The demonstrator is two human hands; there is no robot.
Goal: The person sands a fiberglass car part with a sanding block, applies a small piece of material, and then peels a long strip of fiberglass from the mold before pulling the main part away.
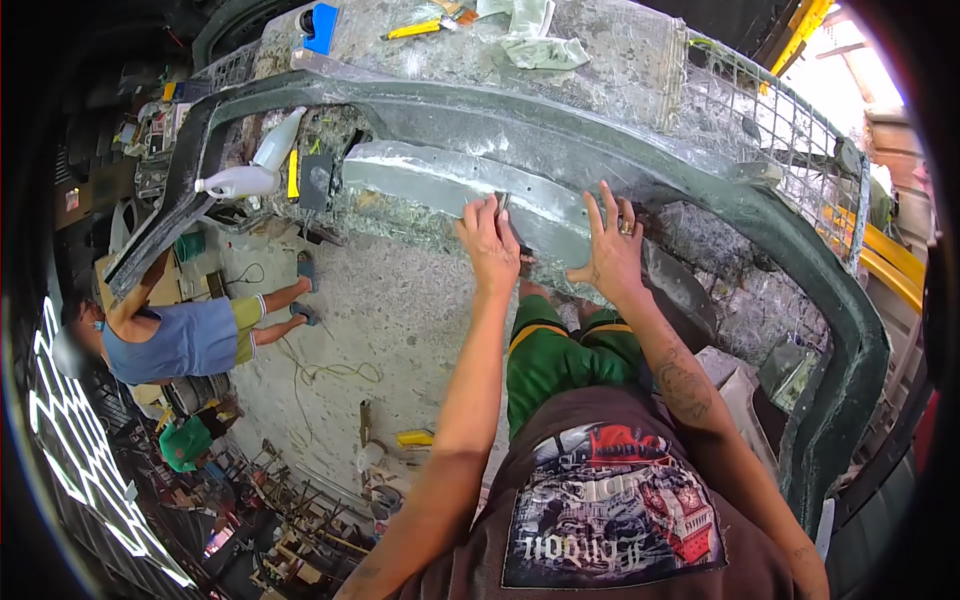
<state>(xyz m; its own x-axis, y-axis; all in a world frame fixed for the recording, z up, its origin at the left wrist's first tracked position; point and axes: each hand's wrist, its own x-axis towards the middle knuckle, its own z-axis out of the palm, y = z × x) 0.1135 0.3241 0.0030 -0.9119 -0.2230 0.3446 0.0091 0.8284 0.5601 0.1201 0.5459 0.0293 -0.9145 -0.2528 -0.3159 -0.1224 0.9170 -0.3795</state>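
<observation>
A large dark grey bumper-like frame (pixel 450 97) arches across the worktop, with a grey panel (pixel 420 175) streaked with white along its near middle. My left hand (pixel 488 243) is at the panel, its fingers bent and close together, fingertips on the surface. A small dark piece shows by those fingertips, too small to name. Just to its right, my right hand (pixel 613 245), with a ring on one finger, has its fingers spread over the panel and holds nothing.
Translucent bottles (pixel 245 181), a yellow-handled cutter (pixel 412 29), a blue spreader (pixel 321 28) and a pale cloth (pixel 545 50) lie on the worktop. Wire mesh (pixel 770 115) edges the right. A co-worker (pixel 175 340) grips the frame's left end. A cord (pixel 335 372) lies on the floor.
</observation>
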